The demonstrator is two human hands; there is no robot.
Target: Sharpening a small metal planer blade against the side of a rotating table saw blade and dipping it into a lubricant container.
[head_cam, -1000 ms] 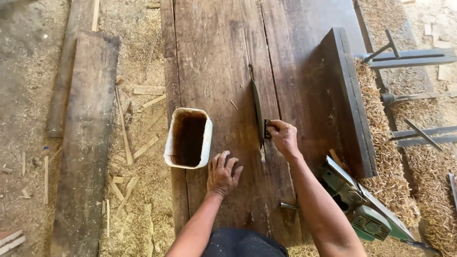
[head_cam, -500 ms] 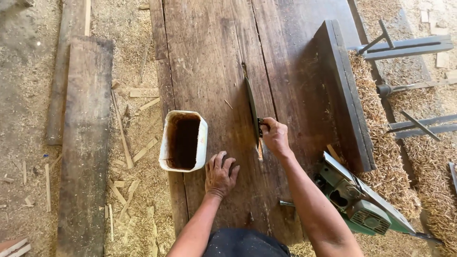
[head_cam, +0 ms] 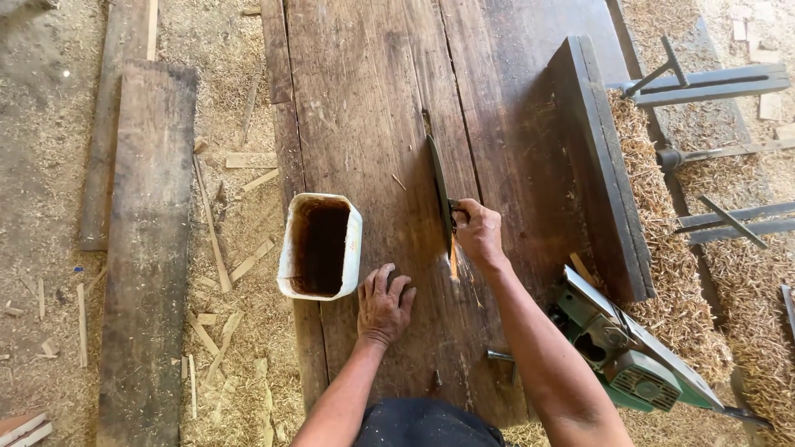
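Note:
A wide dark wooden plank (head_cam: 373,108) lies in front of me. My left hand (head_cam: 383,305) rests flat on it, fingers spread, close to a white plastic tub (head_cam: 321,245) with a rusty brown inside. My right hand (head_cam: 478,233) grips the handle of a long thin dark blade tool (head_cam: 438,186) that stands on edge along a seam in the plank, pointing away from me. Orange fibres stick out just below that hand.
A thick dark board (head_cam: 599,157) lies to the right, with a green power tool (head_cam: 633,356) near my right elbow. Sawdust and wood scraps cover the ground at left; another plank (head_cam: 149,240) lies there. Metal bars (head_cam: 704,83) at right.
The view has shifted slightly. My right hand and the blade tool sit a little nearer to me along the seam; the left hand stays flat on the plank.

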